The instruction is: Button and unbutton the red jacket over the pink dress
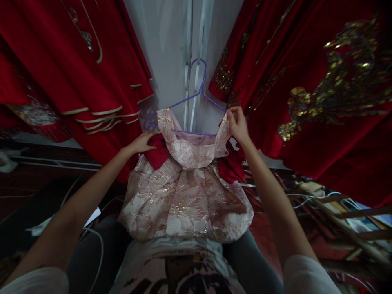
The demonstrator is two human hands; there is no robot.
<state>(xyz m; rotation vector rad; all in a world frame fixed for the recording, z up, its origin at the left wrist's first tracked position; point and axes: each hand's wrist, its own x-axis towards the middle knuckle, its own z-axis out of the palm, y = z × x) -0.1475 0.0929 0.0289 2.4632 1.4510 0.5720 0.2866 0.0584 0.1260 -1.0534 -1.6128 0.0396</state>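
Observation:
A child's dress (186,196) in pale pink-and-gold brocade, with a puffed skirt and red sleeve pieces, lies across my lap. Its wide straps sit over a purple hanger (204,79), whose hook points away from me. My right hand (239,124) pinches the right strap near the end of the hanger. On the other side my left hand (142,143) lies against the left red sleeve piece (157,153), thumb and fingers stretched apart, beside the left strap. Part of the hanger bar is hidden behind the bodice.
Red garments with pale piping (105,116) hang at the left, and red garments with gold sequin embroidery (333,94) hang at the right. Between them stands a pale wall or cabinet (159,49) with metal strips. A wooden rack (352,228) stands at lower right. A white cable (101,249) runs beside my left leg.

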